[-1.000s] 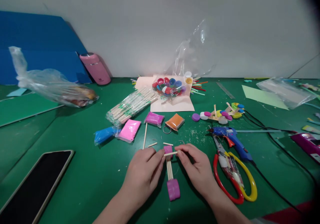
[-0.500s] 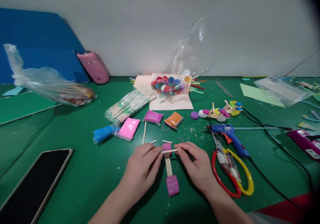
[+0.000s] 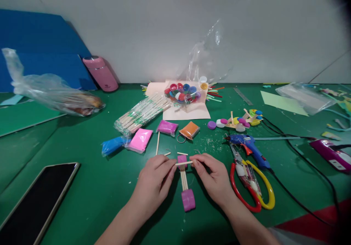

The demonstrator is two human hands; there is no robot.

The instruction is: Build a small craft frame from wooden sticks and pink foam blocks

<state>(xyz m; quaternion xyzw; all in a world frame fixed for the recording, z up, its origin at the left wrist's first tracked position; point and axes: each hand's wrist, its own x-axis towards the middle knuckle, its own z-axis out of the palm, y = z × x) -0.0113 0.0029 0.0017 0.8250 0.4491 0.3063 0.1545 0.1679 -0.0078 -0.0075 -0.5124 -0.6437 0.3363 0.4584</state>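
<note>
Between my left hand [image 3: 157,175] and my right hand [image 3: 210,175], a short wooden stick [image 3: 184,163] is pinched at both ends. It lies crosswise over a purple clay block [image 3: 182,159]; I cannot tell whether the two touch. Thin parallel sticks [image 3: 184,179] join that block to a second purple block [image 3: 188,200] nearer me. Just beyond my fingers lie another short stick [image 3: 182,153] and, to the left, a longer stick [image 3: 158,143]. My right hand is nearest the pliers with red and yellow handles [image 3: 233,186].
A blue glue gun [image 3: 246,144] with a black cord lies at the right. Clay packets, one orange [image 3: 189,130] and one pink [image 3: 140,140], sit beyond my hands. A phone [image 3: 38,201] lies front left. Bagged chopsticks [image 3: 142,114] and bottle caps [image 3: 183,93] are farther back.
The whole view shifts slightly to the left. My hands keep the same pinch on the short stick, which stays over the far purple block.
</note>
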